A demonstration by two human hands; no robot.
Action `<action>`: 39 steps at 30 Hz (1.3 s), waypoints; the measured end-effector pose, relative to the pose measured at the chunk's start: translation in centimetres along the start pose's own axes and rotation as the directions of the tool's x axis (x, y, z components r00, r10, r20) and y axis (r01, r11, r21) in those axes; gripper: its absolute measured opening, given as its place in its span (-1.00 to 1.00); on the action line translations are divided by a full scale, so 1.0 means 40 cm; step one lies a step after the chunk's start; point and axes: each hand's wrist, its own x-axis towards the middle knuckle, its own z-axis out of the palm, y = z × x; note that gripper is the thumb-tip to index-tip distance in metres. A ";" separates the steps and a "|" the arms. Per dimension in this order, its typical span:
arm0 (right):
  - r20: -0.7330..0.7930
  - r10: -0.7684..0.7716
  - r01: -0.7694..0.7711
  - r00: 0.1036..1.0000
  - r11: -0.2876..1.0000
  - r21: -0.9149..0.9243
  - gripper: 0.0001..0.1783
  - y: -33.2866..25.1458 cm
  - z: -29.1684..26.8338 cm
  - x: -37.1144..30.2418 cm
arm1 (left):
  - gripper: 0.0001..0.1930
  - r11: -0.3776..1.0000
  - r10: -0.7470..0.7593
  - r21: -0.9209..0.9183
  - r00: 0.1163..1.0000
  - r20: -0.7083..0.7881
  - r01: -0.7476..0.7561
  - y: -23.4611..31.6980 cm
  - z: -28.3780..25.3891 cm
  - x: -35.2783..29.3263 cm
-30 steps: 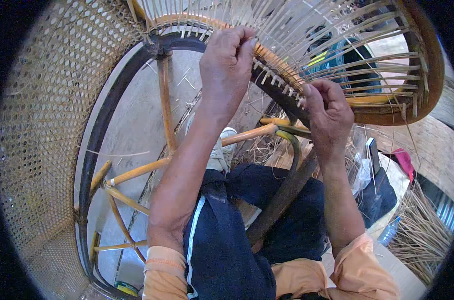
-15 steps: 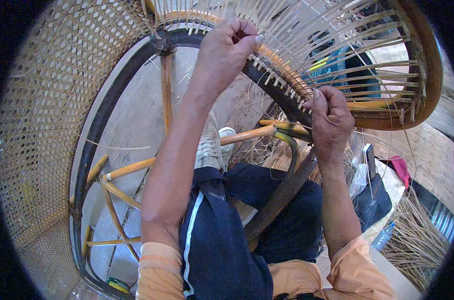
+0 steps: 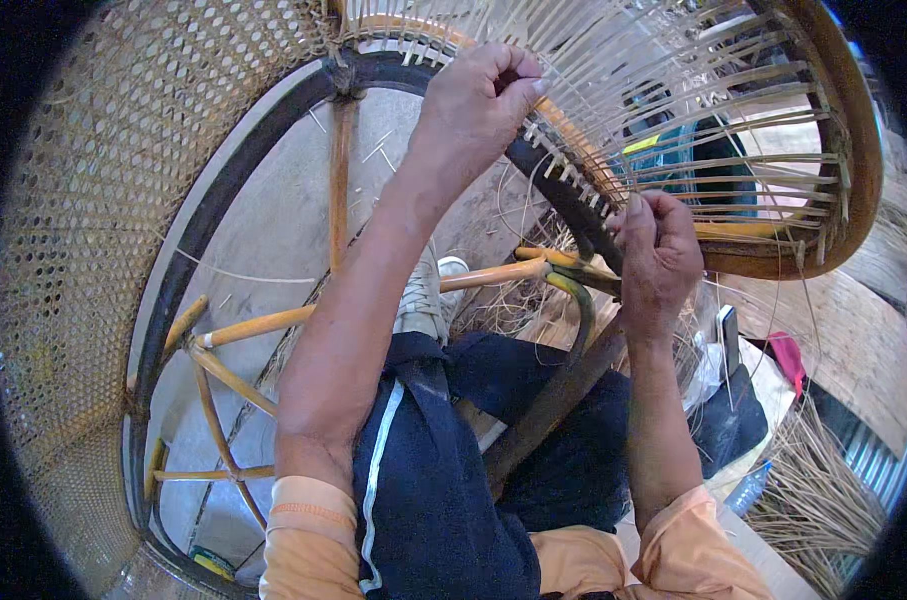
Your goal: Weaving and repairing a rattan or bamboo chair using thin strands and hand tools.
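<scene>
A half-woven rattan chair frame surrounds my hands, its spaced cane strands [image 3: 573,75] running across a curved seat section toward the rounded wooden rim [image 3: 858,180]. My left hand [image 3: 478,115] is closed above the dark inner rim [image 3: 563,190], thumb pinched against the fingers at the strands' near ends. What lies in that pinch is mostly hidden by the fingers. Lower and to the right, my right hand [image 3: 661,255] pinches a thin cane strand beside the same rim, among short cut ends. Its thumb points upward.
Open-weave cane panel [image 3: 83,230] curves up on the left. Rattan braces [image 3: 258,325] cross below it. A dark green container [image 3: 723,160] stands behind the strands. Right of my legs lie a phone [image 3: 727,335], a red cloth [image 3: 788,358] and a bundle of loose cane [image 3: 818,490].
My left hand has shifted slightly right and down along the rim. The right hand stays near the same spot, still pinching. The view has shifted a little.
</scene>
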 end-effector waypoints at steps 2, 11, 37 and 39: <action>-0.002 -0.061 0.061 0.998 0.997 0.041 -0.88 0.005 0.003 0.002 | -0.86 0.984 0.099 0.168 0.977 -0.190 -0.067 0.005 0.015 -0.013; -0.019 -0.177 0.176 0.984 0.984 -0.024 -0.91 0.013 -0.001 0.002 | -0.89 0.991 0.068 0.130 0.970 -0.233 -0.038 -0.006 0.026 0.002; -0.020 -0.138 0.138 0.990 0.990 0.034 -0.88 0.013 0.003 0.002 | -0.84 0.978 0.138 0.189 0.962 -0.235 -0.094 -0.010 -0.004 0.021; -0.029 -0.107 0.107 0.994 0.994 0.012 -0.88 0.007 0.006 0.002 | -0.84 0.996 0.011 0.088 0.989 -0.150 0.002 -0.001 -0.036 0.033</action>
